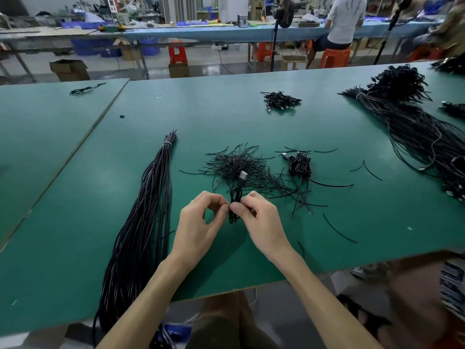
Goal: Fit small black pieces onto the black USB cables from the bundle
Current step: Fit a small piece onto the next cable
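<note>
Pinching a folded black cable (236, 197) between both hands, I held it over the table (75, 197), its silver plug (242, 176) pointing away from me. My left hand (198, 222) gripped one side with thumb and forefinger, my right hand (259, 217) the other. Just beyond my fingers lay a heap of thin black strands (239, 162). The long tied bundle (143, 222) stretched left of my left hand.

We pinch a folded black cable (236, 196) with our left hand (201, 219) and our right hand (260, 219) over the green table (75, 172). A pile of thin black pieces (239, 163) lies just behind it. A long bundle of cables (148, 210) lies on our left.
</note>
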`<state>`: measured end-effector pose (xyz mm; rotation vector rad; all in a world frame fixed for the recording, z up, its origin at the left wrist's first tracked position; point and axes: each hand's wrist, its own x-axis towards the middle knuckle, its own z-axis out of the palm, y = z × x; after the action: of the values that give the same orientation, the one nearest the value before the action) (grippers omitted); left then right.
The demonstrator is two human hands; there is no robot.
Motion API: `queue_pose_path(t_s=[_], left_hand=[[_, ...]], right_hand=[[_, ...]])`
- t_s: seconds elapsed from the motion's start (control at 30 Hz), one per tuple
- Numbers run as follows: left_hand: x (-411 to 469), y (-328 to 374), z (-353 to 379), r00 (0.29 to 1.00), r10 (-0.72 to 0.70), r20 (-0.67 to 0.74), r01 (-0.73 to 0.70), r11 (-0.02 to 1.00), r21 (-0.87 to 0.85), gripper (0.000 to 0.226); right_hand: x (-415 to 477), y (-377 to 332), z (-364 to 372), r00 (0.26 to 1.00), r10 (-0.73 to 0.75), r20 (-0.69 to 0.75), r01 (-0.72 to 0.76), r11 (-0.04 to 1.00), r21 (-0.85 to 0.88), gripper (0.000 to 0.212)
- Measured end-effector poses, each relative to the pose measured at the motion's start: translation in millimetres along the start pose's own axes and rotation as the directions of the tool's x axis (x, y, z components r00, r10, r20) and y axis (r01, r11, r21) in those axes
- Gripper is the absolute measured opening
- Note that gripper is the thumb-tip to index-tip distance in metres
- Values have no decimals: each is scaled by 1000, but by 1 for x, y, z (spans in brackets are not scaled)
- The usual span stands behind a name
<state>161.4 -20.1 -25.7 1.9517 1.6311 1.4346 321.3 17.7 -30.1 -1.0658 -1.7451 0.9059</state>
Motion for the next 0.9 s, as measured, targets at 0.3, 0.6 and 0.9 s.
queue_pose_path(t_s=[0.3,0.6,0.9], left_hand=[[-4,-1,7,937,349,12,-337,895,292,11],[5,-3,2,984,-178,5,174,959,-224,10],[9,-9,-9,856,-422,300,517,679,-520,19]], right_hand=[[1,-3,-2,984,176,2,-175,977,122,59],[0,3,-2,993,55,-106,-43,993,113,21],[-1,6,5,990,-133,52,132,991,13,52]])
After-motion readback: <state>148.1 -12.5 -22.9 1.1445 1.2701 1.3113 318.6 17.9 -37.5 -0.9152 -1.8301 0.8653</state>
